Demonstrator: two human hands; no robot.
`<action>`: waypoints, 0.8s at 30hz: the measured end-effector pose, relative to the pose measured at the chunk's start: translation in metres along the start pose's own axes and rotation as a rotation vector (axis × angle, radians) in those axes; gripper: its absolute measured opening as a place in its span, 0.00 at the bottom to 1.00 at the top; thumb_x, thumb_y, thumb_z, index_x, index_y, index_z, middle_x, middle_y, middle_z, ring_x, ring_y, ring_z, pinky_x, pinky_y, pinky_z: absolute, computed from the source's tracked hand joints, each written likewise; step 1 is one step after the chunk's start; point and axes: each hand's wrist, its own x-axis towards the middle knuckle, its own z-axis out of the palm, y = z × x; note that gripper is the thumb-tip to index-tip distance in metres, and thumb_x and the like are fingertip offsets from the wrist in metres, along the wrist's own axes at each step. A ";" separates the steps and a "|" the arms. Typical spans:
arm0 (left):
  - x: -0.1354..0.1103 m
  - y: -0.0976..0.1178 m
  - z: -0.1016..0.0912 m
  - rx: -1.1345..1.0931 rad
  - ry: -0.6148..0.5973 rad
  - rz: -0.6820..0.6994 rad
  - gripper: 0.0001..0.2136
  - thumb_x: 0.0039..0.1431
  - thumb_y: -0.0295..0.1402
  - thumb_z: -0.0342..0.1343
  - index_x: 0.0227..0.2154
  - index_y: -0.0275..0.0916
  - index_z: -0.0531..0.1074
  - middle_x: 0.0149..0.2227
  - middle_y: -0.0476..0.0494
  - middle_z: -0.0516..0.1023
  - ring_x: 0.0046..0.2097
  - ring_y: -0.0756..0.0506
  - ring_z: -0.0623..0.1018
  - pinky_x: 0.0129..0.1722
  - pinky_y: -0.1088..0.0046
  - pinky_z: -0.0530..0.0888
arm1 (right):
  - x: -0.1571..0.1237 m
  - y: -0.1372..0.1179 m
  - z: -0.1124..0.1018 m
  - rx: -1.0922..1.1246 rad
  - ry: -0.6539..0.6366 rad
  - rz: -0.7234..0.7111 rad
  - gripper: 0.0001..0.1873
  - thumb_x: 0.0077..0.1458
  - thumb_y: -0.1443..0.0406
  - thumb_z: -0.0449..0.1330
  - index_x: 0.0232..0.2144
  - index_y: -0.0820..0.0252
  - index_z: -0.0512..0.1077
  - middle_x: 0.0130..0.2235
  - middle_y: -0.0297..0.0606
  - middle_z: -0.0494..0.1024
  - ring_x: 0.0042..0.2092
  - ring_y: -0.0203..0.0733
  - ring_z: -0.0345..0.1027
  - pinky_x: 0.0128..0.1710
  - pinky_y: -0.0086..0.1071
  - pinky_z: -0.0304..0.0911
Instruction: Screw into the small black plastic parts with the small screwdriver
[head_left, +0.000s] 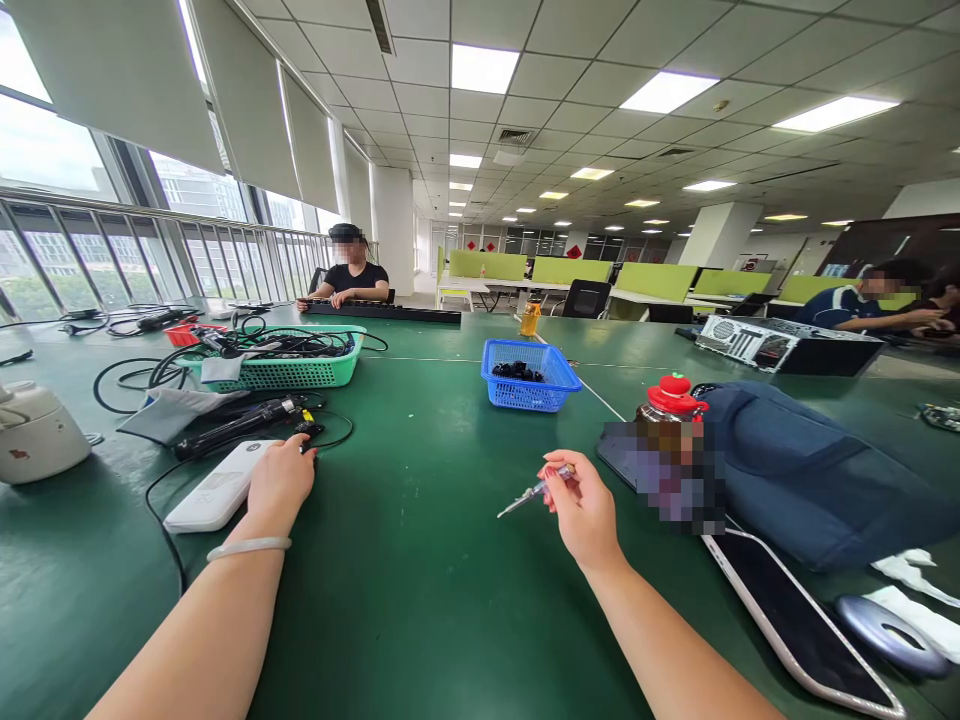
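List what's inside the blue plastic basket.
The blue plastic basket holds a low heap of black parts, too small to identify. Whatever lies beneath the heap, or low behind the near wall, is covered.

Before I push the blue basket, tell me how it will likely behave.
The blue basket looks like thin, perforated plastic, so probably light and fairly stiff. Its low, wide shape suggests sliding rather than tipping. The small black pieces piled loosely inside may shift with a jolt.

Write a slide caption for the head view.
Right hand holding a pointed tool above a green table, left hand beside a white device.
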 end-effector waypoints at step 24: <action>0.000 -0.003 -0.003 -0.056 -0.017 0.001 0.20 0.59 0.31 0.43 0.51 0.40 0.73 0.52 0.34 0.73 0.50 0.37 0.74 0.48 0.62 0.71 | 0.000 -0.002 0.000 0.011 0.005 -0.001 0.12 0.56 0.56 0.58 0.37 0.58 0.70 0.29 0.37 0.75 0.23 0.36 0.66 0.21 0.29 0.65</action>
